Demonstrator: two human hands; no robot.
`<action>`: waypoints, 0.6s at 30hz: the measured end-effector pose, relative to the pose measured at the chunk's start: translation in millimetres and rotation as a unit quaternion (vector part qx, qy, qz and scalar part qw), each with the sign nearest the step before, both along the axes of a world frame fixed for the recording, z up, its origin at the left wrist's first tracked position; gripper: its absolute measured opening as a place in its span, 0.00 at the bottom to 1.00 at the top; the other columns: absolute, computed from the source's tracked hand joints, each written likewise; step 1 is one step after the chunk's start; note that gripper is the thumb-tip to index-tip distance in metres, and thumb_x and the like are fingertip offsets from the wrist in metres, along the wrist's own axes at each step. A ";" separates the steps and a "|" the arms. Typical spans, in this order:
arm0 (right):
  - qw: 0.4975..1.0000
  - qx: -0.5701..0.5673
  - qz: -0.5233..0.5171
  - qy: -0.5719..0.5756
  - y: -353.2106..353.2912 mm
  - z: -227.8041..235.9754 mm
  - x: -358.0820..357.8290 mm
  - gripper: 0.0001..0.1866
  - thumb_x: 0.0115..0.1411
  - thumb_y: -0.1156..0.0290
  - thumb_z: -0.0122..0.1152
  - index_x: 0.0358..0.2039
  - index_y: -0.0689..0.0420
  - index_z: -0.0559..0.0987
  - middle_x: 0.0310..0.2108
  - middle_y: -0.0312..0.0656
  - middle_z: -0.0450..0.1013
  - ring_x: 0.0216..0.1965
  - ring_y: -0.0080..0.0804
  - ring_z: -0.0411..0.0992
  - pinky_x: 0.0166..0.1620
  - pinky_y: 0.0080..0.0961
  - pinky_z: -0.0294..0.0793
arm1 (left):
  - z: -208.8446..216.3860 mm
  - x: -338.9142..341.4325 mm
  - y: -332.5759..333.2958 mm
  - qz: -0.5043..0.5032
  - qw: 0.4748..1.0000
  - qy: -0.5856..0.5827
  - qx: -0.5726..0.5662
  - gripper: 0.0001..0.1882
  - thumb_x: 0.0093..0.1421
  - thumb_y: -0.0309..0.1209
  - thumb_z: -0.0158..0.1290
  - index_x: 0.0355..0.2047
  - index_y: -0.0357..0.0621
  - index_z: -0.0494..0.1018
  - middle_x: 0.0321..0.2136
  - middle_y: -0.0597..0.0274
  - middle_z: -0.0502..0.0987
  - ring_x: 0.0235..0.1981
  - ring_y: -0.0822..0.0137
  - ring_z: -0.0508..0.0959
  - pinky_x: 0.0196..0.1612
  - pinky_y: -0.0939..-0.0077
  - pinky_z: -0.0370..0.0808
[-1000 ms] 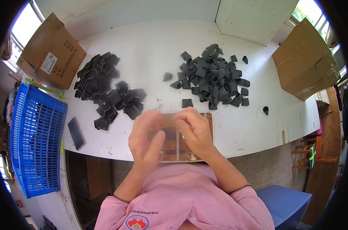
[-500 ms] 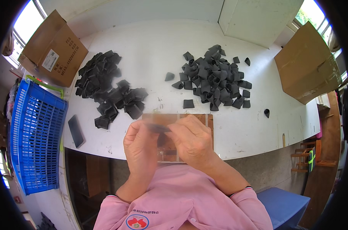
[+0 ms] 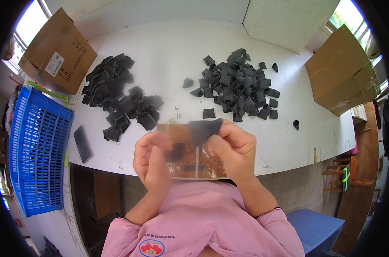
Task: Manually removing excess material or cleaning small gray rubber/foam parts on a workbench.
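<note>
My right hand (image 3: 238, 150) pinches a dark grey fabric piece (image 3: 203, 132) between thumb and fingers, holding it up over a brown board (image 3: 211, 168) at the table's front edge. My left hand (image 3: 152, 159) is to the left of that piece and apart from it, its bent fingers smeared by motion. Beside its fingertips shows a blurred dark patch (image 3: 175, 152); whether the hand holds it or it lies on the board, I cannot tell. Beyond my hands lie a heap of flat dark pieces (image 3: 106, 81) on the left and a heap of curled, sleeve-like ones (image 3: 239, 85) on the right.
Cardboard boxes stand at the table's far left (image 3: 59, 51) and far right (image 3: 342, 70). A blue plastic basket (image 3: 42, 150) is at the left side, with a phone (image 3: 82, 144) near it on the white table (image 3: 168, 55). A blue stool (image 3: 316, 231) stands at the lower right.
My hands, together over the board before, have drawn apart. The fabric piece has moved up and right in my right hand, and my left hand has come away from it.
</note>
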State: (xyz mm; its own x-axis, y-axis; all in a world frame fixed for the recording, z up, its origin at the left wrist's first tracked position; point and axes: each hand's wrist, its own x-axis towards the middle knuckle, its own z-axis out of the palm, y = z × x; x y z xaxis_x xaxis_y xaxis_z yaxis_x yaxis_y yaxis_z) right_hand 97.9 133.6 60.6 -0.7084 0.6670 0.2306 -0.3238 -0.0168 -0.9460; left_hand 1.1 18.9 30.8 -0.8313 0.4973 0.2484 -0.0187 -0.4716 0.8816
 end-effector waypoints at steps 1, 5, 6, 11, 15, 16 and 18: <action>1.000 -0.001 0.000 -0.003 -0.8 -2.4 2.6 0.05 0.52 0.74 0.56 0.24 0.62 0.72 0.23 0.36 0.66 0.21 0.22 0.64 0.23 0.19 0.64 | -0.9 2.3 -3.0 0.009 0.998 0.061 -0.002 0.14 0.58 0.29 0.43 0.41 0.32 0.63 0.34 0.56 0.70 0.32 0.73 0.68 0.37 0.81 0.65; 0.949 -0.297 0.105 0.009 -16.4 -27.0 16.3 0.12 0.57 0.64 0.54 0.24 0.59 0.71 0.21 0.38 0.69 0.20 0.21 0.65 0.24 0.17 0.65 | -8.5 22.1 -11.3 -0.081 0.982 0.110 -0.134 0.16 0.53 0.21 0.48 0.42 0.31 0.62 0.34 0.57 0.70 0.32 0.73 0.70 0.38 0.82 0.68; 0.933 -0.345 0.104 -0.008 -20.1 -32.6 18.5 0.11 0.57 0.64 0.54 0.24 0.59 0.71 0.21 0.37 0.69 0.20 0.21 0.65 0.24 0.17 0.64 | -8.5 25.0 -10.5 -0.099 0.982 0.084 -0.136 0.14 0.51 0.18 0.50 0.39 0.31 0.64 0.33 0.58 0.70 0.32 0.73 0.71 0.38 0.82 0.68; 0.916 -0.381 0.114 -0.045 -30.5 -52.3 23.7 0.10 0.57 0.67 0.53 0.25 0.60 0.73 0.20 0.35 0.69 0.20 0.20 0.64 0.23 0.15 0.63 | -23.2 27.1 -10.1 -0.086 0.980 0.068 -0.164 0.06 0.52 0.18 0.51 0.31 0.34 0.67 0.34 0.59 0.70 0.30 0.74 0.72 0.36 0.83 0.69; 0.915 -0.381 0.117 -0.062 -35.9 -58.4 24.1 0.09 0.57 0.67 0.53 0.25 0.60 0.73 0.20 0.35 0.69 0.20 0.20 0.64 0.23 0.15 0.63 | -25.6 25.6 -11.5 -0.060 0.973 0.141 -0.173 0.06 0.51 0.19 0.53 0.29 0.34 0.68 0.33 0.58 0.70 0.28 0.76 0.71 0.31 0.84 0.69; 0.916 -0.378 0.115 -0.066 -37.8 -57.7 23.4 0.09 0.57 0.67 0.53 0.25 0.60 0.73 0.20 0.35 0.69 0.20 0.20 0.64 0.23 0.15 0.63 | -24.9 26.1 -13.3 -0.048 0.969 0.160 -0.183 0.06 0.50 0.19 0.53 0.29 0.34 0.68 0.33 0.58 0.71 0.27 0.76 0.71 0.29 0.84 0.68; 0.917 -0.376 0.114 -0.071 -41.2 -57.6 23.2 0.09 0.57 0.67 0.53 0.25 0.60 0.73 0.20 0.35 0.69 0.20 0.20 0.64 0.22 0.15 0.63 | -25.6 26.8 -14.5 -0.030 0.962 0.190 -0.193 0.06 0.50 0.18 0.53 0.29 0.34 0.68 0.32 0.58 0.71 0.26 0.77 0.70 0.28 0.85 0.68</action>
State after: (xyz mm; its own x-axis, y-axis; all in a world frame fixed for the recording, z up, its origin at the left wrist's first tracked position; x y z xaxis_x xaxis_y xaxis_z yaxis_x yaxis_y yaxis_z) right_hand 121.1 92.4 3.0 -0.8365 0.4306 -0.3390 -0.1052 -0.7333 -0.6717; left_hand 28.0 4.4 5.2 -0.6838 0.6582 0.3149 0.3219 -0.1152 0.9397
